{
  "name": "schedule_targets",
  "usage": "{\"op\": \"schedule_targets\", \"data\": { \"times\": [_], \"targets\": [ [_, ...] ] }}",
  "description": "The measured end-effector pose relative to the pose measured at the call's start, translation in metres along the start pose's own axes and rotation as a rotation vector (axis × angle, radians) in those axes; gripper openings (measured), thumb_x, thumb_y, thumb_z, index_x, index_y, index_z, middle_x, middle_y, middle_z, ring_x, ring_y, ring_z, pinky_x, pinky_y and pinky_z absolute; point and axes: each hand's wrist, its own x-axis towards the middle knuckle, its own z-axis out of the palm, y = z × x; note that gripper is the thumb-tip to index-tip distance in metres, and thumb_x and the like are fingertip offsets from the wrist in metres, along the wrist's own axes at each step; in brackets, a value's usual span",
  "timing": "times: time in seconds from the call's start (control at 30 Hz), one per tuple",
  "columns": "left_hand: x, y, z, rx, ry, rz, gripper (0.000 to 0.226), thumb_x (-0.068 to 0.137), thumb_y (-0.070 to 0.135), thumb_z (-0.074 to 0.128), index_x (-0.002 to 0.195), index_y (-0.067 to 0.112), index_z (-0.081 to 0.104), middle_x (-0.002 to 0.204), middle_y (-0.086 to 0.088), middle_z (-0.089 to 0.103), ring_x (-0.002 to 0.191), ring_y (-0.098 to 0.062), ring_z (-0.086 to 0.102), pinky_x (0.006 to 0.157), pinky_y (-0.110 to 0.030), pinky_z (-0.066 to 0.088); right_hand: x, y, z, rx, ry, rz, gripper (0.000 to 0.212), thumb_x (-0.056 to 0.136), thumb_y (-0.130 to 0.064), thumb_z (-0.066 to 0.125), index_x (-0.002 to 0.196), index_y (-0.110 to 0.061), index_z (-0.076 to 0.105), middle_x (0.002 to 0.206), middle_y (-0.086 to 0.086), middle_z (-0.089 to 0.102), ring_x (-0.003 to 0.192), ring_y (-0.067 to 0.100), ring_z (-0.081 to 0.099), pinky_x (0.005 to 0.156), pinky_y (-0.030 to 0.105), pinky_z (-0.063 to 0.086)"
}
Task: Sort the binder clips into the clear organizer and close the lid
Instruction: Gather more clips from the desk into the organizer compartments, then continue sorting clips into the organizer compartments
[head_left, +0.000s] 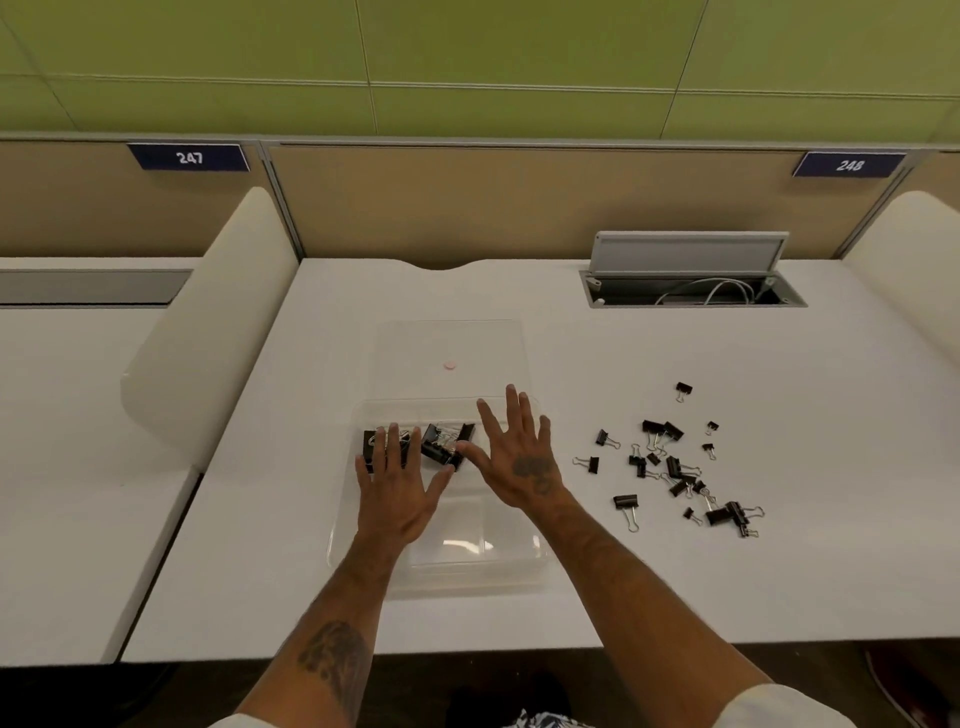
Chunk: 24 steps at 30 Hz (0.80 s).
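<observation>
The clear organizer lies on the white table directly in front of the person, and its lid is folded back flat behind it, so the compartments are open from above. In the far compartment several large black binder clips are already lying together, while the near compartments look empty. The left hand is spread flat with the fingers over these clips, and the right hand is also open, palm down, over the right part of the far compartment; neither grip has hold of anything. I think the hands are placed so to spread or press down the clips, so that the lid can close later. To the right of the organizer, well apart from it, many loose clips of different sizes are scattered on the table, so the sorting seems far from finished.
</observation>
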Motion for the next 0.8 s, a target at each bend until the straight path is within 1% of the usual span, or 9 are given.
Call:
{"op": "schedule_targets", "data": {
  "times": [0.07, 0.2, 0.33, 0.47, 0.53, 0.6, 0.67, 0.73, 0.8],
  "targets": [
    [0.006, 0.005, -0.004, -0.032, 0.034, 0.015, 0.089, 0.082, 0.078, 0.001, 0.154, 0.026, 0.008, 0.162, -0.009, 0.004, 0.150, -0.027, -0.003, 0.118, -0.054, 0.003, -0.004, 0.011, -0.002, -0.003, 0.005, 0.030, 0.081, 0.089, -0.073, 0.014, 0.155, -0.026, 0.011, 0.162, 0.014, -0.010, 0.150, 0.031, -0.008, 0.117, 0.056, 0.005],
    [0.016, 0.030, -0.009, -0.060, 0.022, 0.096, 0.089, 0.083, 0.078, 0.002, 0.154, 0.024, 0.002, 0.163, -0.007, -0.003, 0.149, -0.023, -0.011, 0.119, -0.051, -0.004, -0.016, 0.041, -0.007, 0.009, 0.020, 0.099, 0.078, 0.091, -0.070, 0.020, 0.154, -0.024, 0.018, 0.162, 0.015, -0.002, 0.150, 0.031, -0.002, 0.117, 0.057, 0.010],
    [0.026, 0.071, -0.005, -0.066, 0.011, 0.177, 0.088, 0.085, 0.077, 0.006, 0.154, 0.024, 0.002, 0.163, -0.005, -0.004, 0.149, -0.020, -0.012, 0.120, -0.050, -0.003, -0.027, 0.084, -0.014, -0.023, 0.042, 0.169, 0.075, 0.093, -0.068, 0.025, 0.149, -0.020, 0.033, 0.160, 0.020, 0.015, 0.148, 0.035, 0.014, 0.112, 0.059, 0.022],
    [0.034, 0.119, 0.008, -0.070, -0.012, 0.241, 0.087, 0.086, 0.076, 0.010, 0.155, 0.021, 0.007, 0.163, -0.007, 0.002, 0.150, -0.021, -0.007, 0.120, -0.049, 0.000, -0.040, 0.135, -0.022, -0.011, 0.015, 0.244, 0.075, 0.092, -0.066, 0.021, 0.148, -0.019, 0.036, 0.160, 0.018, 0.017, 0.148, 0.033, 0.015, 0.114, 0.057, 0.022],
    [0.037, 0.144, 0.016, -0.051, -0.007, 0.270, 0.088, 0.086, 0.076, 0.008, 0.154, 0.021, 0.010, 0.162, -0.007, 0.006, 0.150, -0.022, -0.004, 0.120, -0.049, 0.003, -0.046, 0.162, -0.028, -0.017, 0.016, 0.265, 0.067, 0.095, -0.059, 0.027, 0.147, -0.017, 0.037, 0.158, 0.019, 0.021, 0.147, 0.033, 0.019, 0.113, 0.055, 0.027],
    [0.041, 0.170, 0.024, -0.046, -0.019, 0.287, 0.089, 0.085, 0.076, 0.006, 0.154, 0.020, 0.012, 0.162, -0.007, 0.008, 0.150, -0.022, -0.002, 0.120, -0.048, 0.003, -0.051, 0.193, -0.031, -0.014, -0.031, 0.277, 0.058, 0.099, -0.046, 0.036, 0.149, -0.017, 0.031, 0.159, 0.016, 0.019, 0.146, 0.031, 0.019, 0.112, 0.047, 0.030],
    [0.044, 0.194, 0.030, -0.055, -0.032, 0.298, 0.089, 0.085, 0.076, 0.007, 0.154, 0.020, 0.015, 0.162, -0.008, 0.011, 0.150, -0.023, 0.002, 0.120, -0.047, 0.006, -0.056, 0.220, -0.033, 0.006, -0.061, 0.289, 0.054, 0.100, -0.037, 0.039, 0.150, -0.019, 0.028, 0.158, 0.012, 0.021, 0.143, 0.028, 0.023, 0.109, 0.041, 0.034],
    [0.046, 0.216, 0.037, -0.052, -0.028, 0.313, 0.091, 0.084, 0.077, 0.004, 0.153, 0.019, 0.019, 0.161, -0.008, 0.015, 0.149, -0.023, 0.006, 0.120, -0.047, 0.010, -0.059, 0.243, -0.034, 0.034, -0.092, 0.301, 0.052, 0.099, -0.032, 0.041, 0.148, -0.019, 0.030, 0.156, 0.008, 0.025, 0.141, 0.025, 0.027, 0.108, 0.039, 0.036],
    [0.048, 0.234, 0.043, -0.054, -0.056, 0.317, 0.089, 0.085, 0.076, 0.007, 0.153, 0.019, 0.020, 0.161, -0.007, 0.014, 0.149, -0.022, 0.005, 0.120, -0.045, 0.012, -0.059, 0.258, -0.037, 0.078, -0.147, 0.303, 0.051, 0.098, -0.029, 0.044, 0.146, -0.019, 0.034, 0.154, 0.004, 0.030, 0.140, 0.023, 0.028, 0.109, 0.039, 0.035]
  ]
}}
